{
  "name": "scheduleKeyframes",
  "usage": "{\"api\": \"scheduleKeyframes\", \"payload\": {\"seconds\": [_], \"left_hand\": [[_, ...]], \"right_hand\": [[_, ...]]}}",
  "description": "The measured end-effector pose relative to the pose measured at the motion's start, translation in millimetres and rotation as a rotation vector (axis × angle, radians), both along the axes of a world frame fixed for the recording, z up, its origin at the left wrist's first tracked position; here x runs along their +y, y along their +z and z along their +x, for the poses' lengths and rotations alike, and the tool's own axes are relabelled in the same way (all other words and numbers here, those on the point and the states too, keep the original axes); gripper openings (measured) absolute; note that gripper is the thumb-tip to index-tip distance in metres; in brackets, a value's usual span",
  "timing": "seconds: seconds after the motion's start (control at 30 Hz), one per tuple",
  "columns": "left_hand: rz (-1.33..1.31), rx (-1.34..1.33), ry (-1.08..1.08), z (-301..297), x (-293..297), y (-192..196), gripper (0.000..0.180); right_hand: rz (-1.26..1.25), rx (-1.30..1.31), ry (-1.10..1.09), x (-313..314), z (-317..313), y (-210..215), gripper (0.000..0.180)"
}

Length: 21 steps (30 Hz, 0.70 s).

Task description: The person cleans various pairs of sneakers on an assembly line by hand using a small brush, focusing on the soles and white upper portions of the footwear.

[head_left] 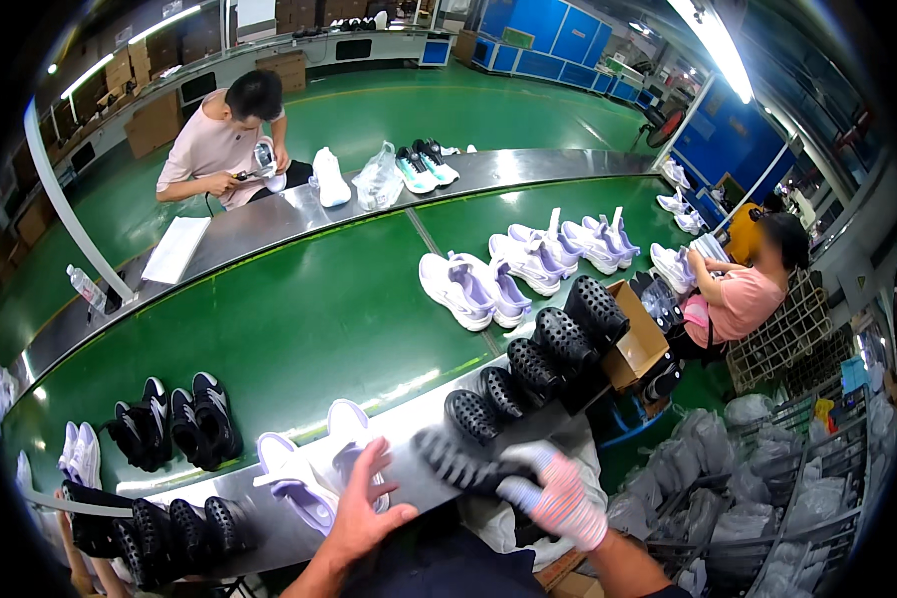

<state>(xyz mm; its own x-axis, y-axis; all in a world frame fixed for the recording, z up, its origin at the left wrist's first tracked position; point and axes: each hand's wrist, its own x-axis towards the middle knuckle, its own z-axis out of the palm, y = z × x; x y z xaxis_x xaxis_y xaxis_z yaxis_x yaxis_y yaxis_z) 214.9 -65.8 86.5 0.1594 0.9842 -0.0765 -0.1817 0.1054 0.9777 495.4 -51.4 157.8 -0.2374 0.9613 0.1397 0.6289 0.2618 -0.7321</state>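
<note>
My left hand (364, 508) is bare, its fingers spread, right beside a pair of white and lavender sneakers (314, 478) on the metal ledge. It holds nothing that I can see. My right hand (558, 495), in a striped knit glove, grips the end of a black ribbed shoe-shaped form (455, 461), which is smeared by motion. The form hangs over the ledge, just right of the sneakers. Beyond it stands a row of several black perforated shoe-shaped forms (536, 367).
A green conveyor belt (309, 329) carries more lavender sneakers (473, 289) and black sneakers (204, 419). More black forms (189, 528) stand at lower left. A cardboard box (636, 339) is at right, near a seated person (747, 299). Another person (224, 149) works across the belt.
</note>
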Motion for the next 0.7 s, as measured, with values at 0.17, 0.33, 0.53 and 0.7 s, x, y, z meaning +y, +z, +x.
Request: {"api": "scheduleKeyframes", "payload": {"seconds": [0.17, 0.33, 0.53, 0.7], "left_hand": [[-0.293, -0.244, -0.210, 2.4, 9.8, -3.5, 0.062], [-0.324, -0.021, -0.287, -5.7, -5.8, -12.6, 0.042], [0.395, 1.144, 0.252, -37.3, 14.6, -26.3, 0.058], [0.199, 1.029, -0.039, -57.9, 63.1, -93.6, 0.024]], "right_hand": [[-0.235, 0.050, 0.088, -45.4, -41.2, -3.2, 0.042], [-0.597, 0.039, 0.051, -47.1, -50.9, -16.7, 0.036], [-0.557, -0.220, 0.117, -29.1, -72.8, -64.3, 0.043], [-0.549, -0.536, 0.157, -1.9, -125.1, -67.7, 0.046]]}}
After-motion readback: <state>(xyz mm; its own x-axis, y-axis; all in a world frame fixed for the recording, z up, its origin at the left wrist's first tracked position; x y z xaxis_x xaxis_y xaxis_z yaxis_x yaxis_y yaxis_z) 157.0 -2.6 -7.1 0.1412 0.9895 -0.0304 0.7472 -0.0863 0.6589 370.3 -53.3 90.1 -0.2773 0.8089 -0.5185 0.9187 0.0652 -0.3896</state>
